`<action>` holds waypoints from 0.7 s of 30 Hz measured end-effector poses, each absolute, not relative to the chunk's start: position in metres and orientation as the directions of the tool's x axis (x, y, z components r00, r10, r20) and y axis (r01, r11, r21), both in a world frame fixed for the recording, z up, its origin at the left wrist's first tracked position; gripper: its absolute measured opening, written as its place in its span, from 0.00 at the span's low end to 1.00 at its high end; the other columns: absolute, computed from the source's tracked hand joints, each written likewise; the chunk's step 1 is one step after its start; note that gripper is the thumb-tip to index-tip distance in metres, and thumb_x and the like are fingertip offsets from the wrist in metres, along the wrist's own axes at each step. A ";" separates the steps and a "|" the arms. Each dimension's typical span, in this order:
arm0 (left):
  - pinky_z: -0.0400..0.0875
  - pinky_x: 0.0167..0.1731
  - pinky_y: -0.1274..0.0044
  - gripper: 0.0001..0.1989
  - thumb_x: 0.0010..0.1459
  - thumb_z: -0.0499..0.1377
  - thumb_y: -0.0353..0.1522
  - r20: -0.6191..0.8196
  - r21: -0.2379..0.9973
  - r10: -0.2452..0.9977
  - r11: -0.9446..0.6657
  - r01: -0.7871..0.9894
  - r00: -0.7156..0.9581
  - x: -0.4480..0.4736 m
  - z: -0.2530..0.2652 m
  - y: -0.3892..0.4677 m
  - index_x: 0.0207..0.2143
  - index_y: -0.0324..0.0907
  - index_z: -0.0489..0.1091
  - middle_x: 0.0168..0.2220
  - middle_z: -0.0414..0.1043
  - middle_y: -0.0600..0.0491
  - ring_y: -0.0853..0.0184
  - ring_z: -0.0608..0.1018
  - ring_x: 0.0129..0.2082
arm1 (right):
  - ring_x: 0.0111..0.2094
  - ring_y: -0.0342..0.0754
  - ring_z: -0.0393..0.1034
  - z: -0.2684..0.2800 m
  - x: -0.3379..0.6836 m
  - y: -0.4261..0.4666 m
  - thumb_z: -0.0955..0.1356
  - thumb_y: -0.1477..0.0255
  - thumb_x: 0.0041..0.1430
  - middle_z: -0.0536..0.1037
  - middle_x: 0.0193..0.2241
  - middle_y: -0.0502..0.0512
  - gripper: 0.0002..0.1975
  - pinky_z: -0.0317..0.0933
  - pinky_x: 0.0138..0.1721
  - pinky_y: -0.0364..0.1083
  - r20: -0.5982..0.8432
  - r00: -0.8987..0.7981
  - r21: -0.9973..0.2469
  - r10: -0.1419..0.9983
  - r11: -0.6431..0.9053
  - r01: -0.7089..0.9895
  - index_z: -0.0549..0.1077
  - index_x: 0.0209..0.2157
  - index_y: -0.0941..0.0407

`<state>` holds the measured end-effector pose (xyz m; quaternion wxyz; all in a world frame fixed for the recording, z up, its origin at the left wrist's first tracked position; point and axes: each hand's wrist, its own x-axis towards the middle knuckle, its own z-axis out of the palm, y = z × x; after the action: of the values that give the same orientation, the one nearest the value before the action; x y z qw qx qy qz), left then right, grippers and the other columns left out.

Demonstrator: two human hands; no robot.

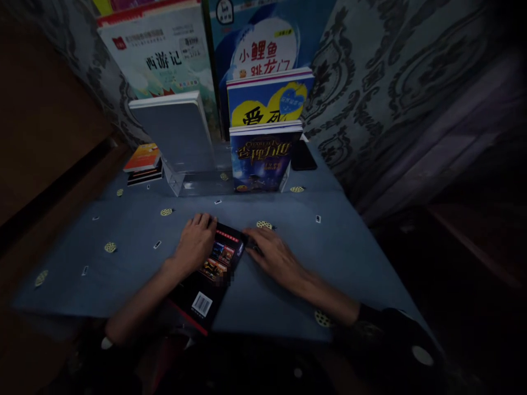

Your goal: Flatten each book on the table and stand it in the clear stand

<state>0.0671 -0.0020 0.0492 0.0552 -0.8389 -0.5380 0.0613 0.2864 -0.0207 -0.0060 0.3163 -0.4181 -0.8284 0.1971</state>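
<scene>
A black book (186, 295) with a red edge lies at a slant near the front of the table. Its back cover faces up, showing small coloured pictures and a white barcode label. My left hand (196, 241) is on the book's upper left side, fingers bent over its far edge. At the upper right corner is my right hand (269, 253), its thumb and fingers around that corner. The grip under the right fingers is dim and partly hidden.
Behind the hands, a clear stand (195, 184) carries a plain grey-covered book (175, 134) and a blue book (261, 162). Taller books (173, 55) rise behind. Small books (143, 158) lie at left, a dark phone-like slab (303, 156) at right. Patterned blue cloth (135, 230) covers the table.
</scene>
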 end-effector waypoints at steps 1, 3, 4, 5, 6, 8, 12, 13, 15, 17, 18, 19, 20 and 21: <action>0.70 0.50 0.63 0.21 0.67 0.49 0.26 -0.044 -0.134 0.899 -0.438 0.889 0.436 0.070 0.048 -0.003 0.61 0.34 0.65 0.54 0.69 0.38 0.53 0.71 0.53 | 0.51 0.57 0.72 -0.007 0.286 -0.021 0.66 0.82 0.61 0.78 0.46 0.58 0.23 0.69 0.52 0.63 0.362 -0.441 -0.594 0.821 0.568 0.570 0.68 0.57 0.53; 0.70 0.51 0.63 0.21 0.68 0.49 0.27 -0.036 -0.083 0.872 -0.489 0.868 0.488 0.076 0.046 -0.005 0.61 0.34 0.65 0.55 0.68 0.39 0.53 0.70 0.55 | 0.50 0.57 0.72 -0.010 0.286 -0.021 0.66 0.81 0.61 0.77 0.45 0.59 0.24 0.70 0.51 0.62 0.362 -0.430 -0.599 0.827 0.560 0.572 0.66 0.58 0.54; 0.69 0.52 0.63 0.21 0.69 0.49 0.27 -0.029 -0.058 0.856 -0.516 0.854 0.516 0.079 0.045 -0.007 0.62 0.34 0.65 0.56 0.68 0.39 0.53 0.70 0.56 | 0.49 0.57 0.72 -0.011 0.286 -0.021 0.66 0.81 0.60 0.77 0.45 0.59 0.25 0.70 0.51 0.61 0.362 -0.425 -0.602 0.829 0.557 0.573 0.65 0.59 0.54; 0.69 0.54 0.62 0.21 0.69 0.49 0.28 -0.023 -0.034 0.841 -0.541 0.840 0.541 0.082 0.044 -0.010 0.62 0.35 0.64 0.56 0.68 0.40 0.53 0.69 0.57 | 0.48 0.57 0.72 -0.012 0.286 -0.021 0.66 0.81 0.60 0.77 0.44 0.59 0.26 0.70 0.50 0.61 0.363 -0.420 -0.605 0.831 0.554 0.573 0.65 0.59 0.55; 0.68 0.55 0.61 0.21 0.70 0.49 0.29 -0.018 -0.012 0.828 -0.561 0.828 0.561 0.084 0.042 -0.012 0.62 0.36 0.64 0.57 0.68 0.40 0.53 0.69 0.58 | 0.48 0.57 0.72 -0.012 0.286 -0.022 0.66 0.80 0.60 0.77 0.44 0.59 0.26 0.71 0.50 0.61 0.365 -0.415 -0.607 0.833 0.551 0.573 0.64 0.60 0.55; 0.66 0.58 0.59 0.21 0.71 0.50 0.32 -0.011 0.024 0.808 -0.589 0.808 0.589 0.088 0.039 -0.019 0.63 0.37 0.63 0.59 0.67 0.41 0.53 0.67 0.61 | 0.49 0.57 0.72 -0.012 0.286 -0.022 0.66 0.80 0.61 0.76 0.45 0.60 0.27 0.70 0.51 0.61 0.372 -0.405 -0.603 0.835 0.549 0.579 0.62 0.61 0.55; 0.57 0.61 0.46 0.22 0.72 0.48 0.36 -0.009 0.053 0.808 -0.587 0.808 0.589 0.087 0.033 -0.032 0.66 0.44 0.60 0.66 0.61 0.41 0.49 0.59 0.68 | 0.55 0.60 0.69 -0.009 0.286 -0.026 0.64 0.77 0.63 0.73 0.50 0.63 0.28 0.66 0.57 0.65 0.372 -0.408 -0.548 0.834 0.552 0.628 0.60 0.63 0.55; 0.55 0.60 0.42 0.23 0.72 0.48 0.37 -0.010 0.057 0.819 -0.573 0.818 0.574 0.085 0.031 -0.036 0.66 0.46 0.59 0.67 0.59 0.42 0.47 0.56 0.69 | 0.57 0.60 0.67 -0.008 0.286 -0.028 0.64 0.76 0.63 0.72 0.52 0.64 0.28 0.65 0.58 0.65 0.364 -0.421 -0.536 0.831 0.556 0.635 0.59 0.64 0.55; 0.50 0.59 0.37 0.24 0.72 0.47 0.39 -0.019 0.070 0.837 -0.544 0.836 0.547 0.079 0.027 -0.043 0.68 0.49 0.57 0.70 0.55 0.42 0.46 0.53 0.71 | 0.61 0.61 0.64 -0.009 0.286 -0.033 0.65 0.74 0.64 0.69 0.58 0.65 0.29 0.64 0.60 0.66 0.345 -0.463 -0.518 0.816 0.577 0.631 0.57 0.65 0.53; 0.46 0.60 0.36 0.25 0.72 0.48 0.40 -0.042 0.086 0.841 -0.535 0.840 0.540 0.072 0.023 -0.051 0.69 0.48 0.55 0.71 0.52 0.42 0.46 0.50 0.72 | 0.64 0.62 0.61 -0.011 0.284 -0.041 0.64 0.72 0.65 0.66 0.63 0.67 0.30 0.63 0.60 0.68 0.332 -0.511 -0.502 0.793 0.607 0.616 0.56 0.67 0.53; 0.44 0.61 0.36 0.27 0.71 0.49 0.42 -0.057 0.094 0.835 -0.541 0.835 0.548 0.068 0.021 -0.056 0.69 0.47 0.54 0.72 0.50 0.42 0.46 0.48 0.72 | 0.65 0.63 0.60 -0.012 0.283 -0.045 0.64 0.72 0.65 0.64 0.64 0.68 0.29 0.62 0.60 0.68 0.326 -0.534 -0.494 0.780 0.622 0.607 0.56 0.67 0.54; 0.43 0.61 0.36 0.30 0.70 0.50 0.44 -0.072 0.104 0.823 -0.555 0.825 0.563 0.063 0.019 -0.061 0.70 0.47 0.52 0.72 0.49 0.42 0.46 0.47 0.73 | 0.66 0.63 0.60 -0.012 0.282 -0.050 0.63 0.72 0.65 0.63 0.65 0.70 0.29 0.62 0.60 0.68 0.320 -0.557 -0.488 0.767 0.637 0.597 0.57 0.67 0.56; 0.42 0.62 0.36 0.34 0.68 0.52 0.47 -0.083 0.116 0.807 -0.575 0.810 0.585 0.059 0.018 -0.067 0.70 0.46 0.49 0.72 0.47 0.41 0.45 0.46 0.73 | 0.66 0.62 0.59 -0.012 0.280 -0.055 0.63 0.73 0.65 0.62 0.66 0.70 0.29 0.63 0.60 0.67 0.315 -0.578 -0.484 0.753 0.651 0.584 0.57 0.67 0.57; 0.41 0.62 0.37 0.39 0.65 0.54 0.51 -0.092 0.130 0.788 -0.597 0.792 0.609 0.054 0.017 -0.073 0.71 0.45 0.47 0.73 0.45 0.40 0.44 0.44 0.73 | 0.66 0.62 0.59 -0.012 0.279 -0.060 0.62 0.74 0.65 0.62 0.66 0.70 0.29 0.63 0.61 0.67 0.310 -0.599 -0.481 0.739 0.665 0.571 0.57 0.67 0.57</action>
<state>0.0545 -0.0727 0.0170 -0.0789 -0.8934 -0.4421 0.0122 0.2790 -0.0602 -0.0116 0.2482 -0.3729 -0.8780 0.1687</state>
